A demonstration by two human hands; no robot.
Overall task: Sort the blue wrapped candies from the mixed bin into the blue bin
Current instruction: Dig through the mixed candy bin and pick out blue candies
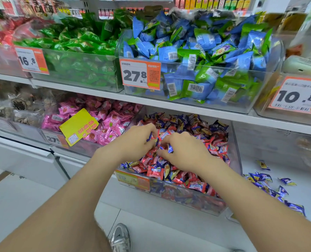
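A clear mixed bin [187, 199] on the lower shelf holds red and dark blue wrapped candies. Both hands reach into its pile. My left hand [136, 142] has its fingers curled round dark blue candies [149, 138]. My right hand [185, 151] pinches a dark blue candy [169, 148] between thumb and fingers. To the right, a clear bin [249, 171] holds several loose dark blue candies [260, 179] on its white floor. The palms are hidden from me.
A bin of pink candies [100, 122] with a yellow tag sits left of the mixed bin. On the upper shelf stand a green candy bin [78, 51] and a blue-and-green packet bin [196, 57]. A shoe [120, 237] shows on the floor below.
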